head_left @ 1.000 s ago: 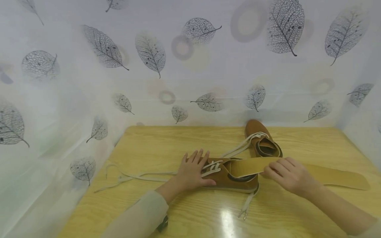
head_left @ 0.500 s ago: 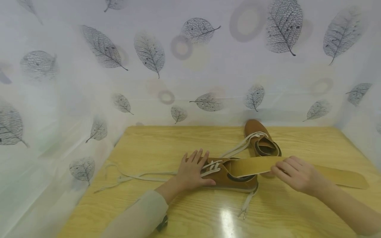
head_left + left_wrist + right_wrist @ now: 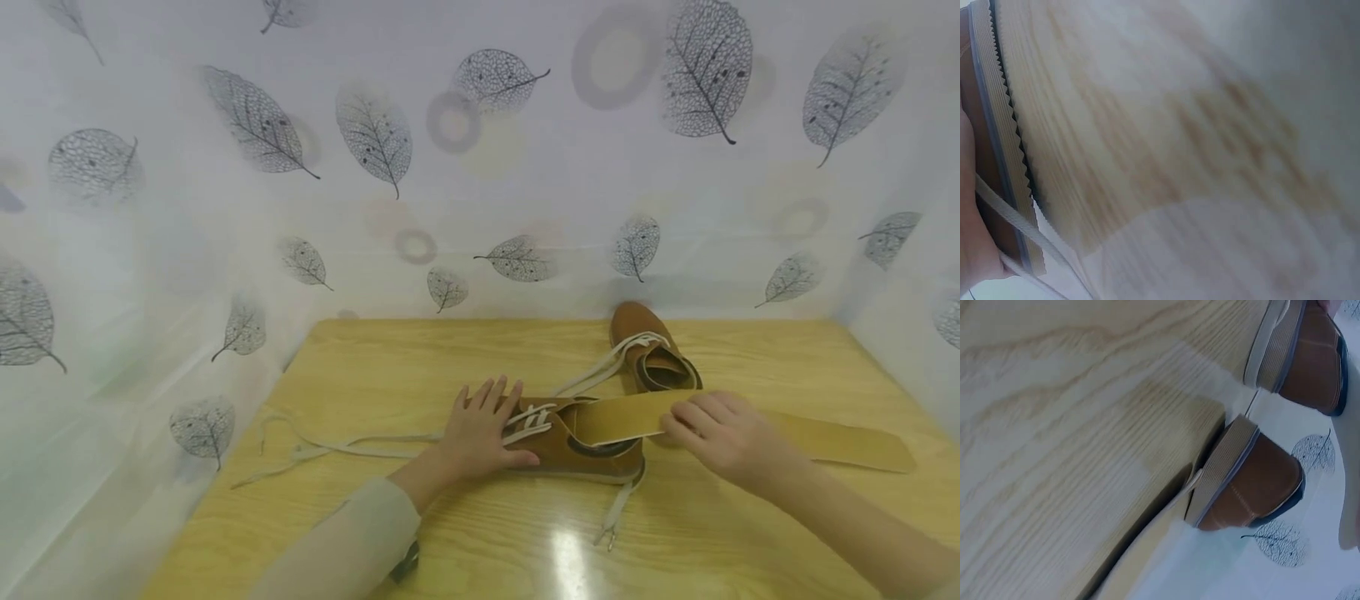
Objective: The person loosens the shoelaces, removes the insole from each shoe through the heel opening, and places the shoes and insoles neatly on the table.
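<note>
My left hand (image 3: pixel 476 433) lies across the toe of a brown lace-up shoe (image 3: pixel 585 458), its fingers spread and straight. Heel toward the right, the shoe stands on the table with loose pale laces (image 3: pixel 352 446) trailing left. A yellowish insole (image 3: pixel 622 415) slants into the shoe's opening, its front part hidden inside. With curled fingers my right hand (image 3: pixel 723 433) pinches this insole just behind the heel. To the right of that hand a second flat insole (image 3: pixel 847 442) lies on the wood. The left wrist view catches only the shoe's ridged sole edge (image 3: pixel 997 112) and part of the hand.
A matching brown shoe (image 3: pixel 645 333) stands behind, toe toward the leaf-patterned curtain (image 3: pixel 525 167), its laces stretching left. A small dark object (image 3: pixel 406 563) pokes out beneath the left sleeve (image 3: pixel 352 525). Everything rests on a wooden table (image 3: pixel 450 533).
My right hand shifts slightly right along the insole, then back left toward the shoe. The left hand and the shoe stay in place; the view drifts a little.
</note>
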Available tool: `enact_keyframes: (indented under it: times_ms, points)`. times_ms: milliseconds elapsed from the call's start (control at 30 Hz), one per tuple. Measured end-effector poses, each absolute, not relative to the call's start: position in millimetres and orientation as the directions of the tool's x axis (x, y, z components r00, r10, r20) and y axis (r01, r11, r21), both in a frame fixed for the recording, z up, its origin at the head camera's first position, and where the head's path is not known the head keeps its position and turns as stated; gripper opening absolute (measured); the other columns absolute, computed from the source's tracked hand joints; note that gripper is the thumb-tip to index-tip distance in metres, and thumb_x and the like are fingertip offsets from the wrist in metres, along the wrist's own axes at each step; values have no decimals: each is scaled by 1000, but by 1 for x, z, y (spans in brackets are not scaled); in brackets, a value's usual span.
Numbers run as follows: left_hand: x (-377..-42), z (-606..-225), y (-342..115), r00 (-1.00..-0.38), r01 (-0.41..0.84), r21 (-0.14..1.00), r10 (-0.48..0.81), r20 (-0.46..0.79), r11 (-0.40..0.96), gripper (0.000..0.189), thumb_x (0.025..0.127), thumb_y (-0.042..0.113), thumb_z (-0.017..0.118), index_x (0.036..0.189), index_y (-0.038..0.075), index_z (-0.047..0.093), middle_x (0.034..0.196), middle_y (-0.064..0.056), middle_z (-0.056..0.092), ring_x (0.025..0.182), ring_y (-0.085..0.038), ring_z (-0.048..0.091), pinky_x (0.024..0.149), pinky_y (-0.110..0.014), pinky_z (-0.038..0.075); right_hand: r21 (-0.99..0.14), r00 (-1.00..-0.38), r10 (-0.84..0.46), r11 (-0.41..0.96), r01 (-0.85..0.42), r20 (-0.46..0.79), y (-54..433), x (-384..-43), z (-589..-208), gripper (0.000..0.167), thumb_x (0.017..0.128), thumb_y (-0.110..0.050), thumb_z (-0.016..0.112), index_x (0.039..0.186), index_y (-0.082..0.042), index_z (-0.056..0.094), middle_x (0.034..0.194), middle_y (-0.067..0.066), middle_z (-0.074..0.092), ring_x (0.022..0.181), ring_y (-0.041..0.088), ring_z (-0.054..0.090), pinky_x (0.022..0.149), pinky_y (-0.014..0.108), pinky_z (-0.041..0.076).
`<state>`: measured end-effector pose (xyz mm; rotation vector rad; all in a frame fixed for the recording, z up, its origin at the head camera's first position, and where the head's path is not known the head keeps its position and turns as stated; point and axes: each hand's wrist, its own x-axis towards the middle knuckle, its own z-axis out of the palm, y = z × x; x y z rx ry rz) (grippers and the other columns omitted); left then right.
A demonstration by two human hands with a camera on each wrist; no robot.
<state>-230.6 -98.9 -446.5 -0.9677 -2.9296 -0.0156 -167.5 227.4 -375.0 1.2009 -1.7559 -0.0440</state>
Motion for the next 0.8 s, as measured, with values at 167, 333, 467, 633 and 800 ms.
enact_keyframes:
  times_ms: [167,333,467,633,800]
  points:
    - [-231,-445,-98,-800,598,-16,598,48,802,106,75,85,34,153,17,10,157,-13,19,142,-33,22,111,-59,19,530,-107,-771,524,-667,628,215,-167,-381,35,101,-2,32,85,-2,63,79,9,60,67,25,54,55,34,49]
    - [-231,-445,-98,-801,597,-12,596,49,802,106,76,84,37,153,17,10,157,-14,20,142,-33,22,111,-60,19,578,-157,-822,508,-639,548,204,-169,-385,39,98,7,26,88,-5,61,81,6,58,68,22,52,58,31,45]
    - [-231,-445,-98,-799,599,-11,599,58,801,106,75,84,38,153,17,11,156,-14,21,142,-33,23,111,-60,20,589,-128,-826,492,-641,550,198,-171,-387,38,97,6,28,85,-5,62,78,5,59,65,20,51,55,30,42]
    - [-231,-445,-98,-802,596,-6,595,53,803,107,75,83,40,153,16,11,156,-13,21,142,-33,23,111,-60,19,588,-82,-813,482,-650,576,197,-171,-385,38,98,4,30,83,-5,63,77,5,59,63,19,50,53,29,41]
    - [-231,-446,-99,-807,589,-3,589,49,808,107,75,83,40,153,16,11,157,-13,20,142,-32,22,112,-59,19,588,-58,-807,476,-654,588,201,-172,-382,38,98,4,31,83,-4,65,77,6,61,63,19,52,52,29,43]
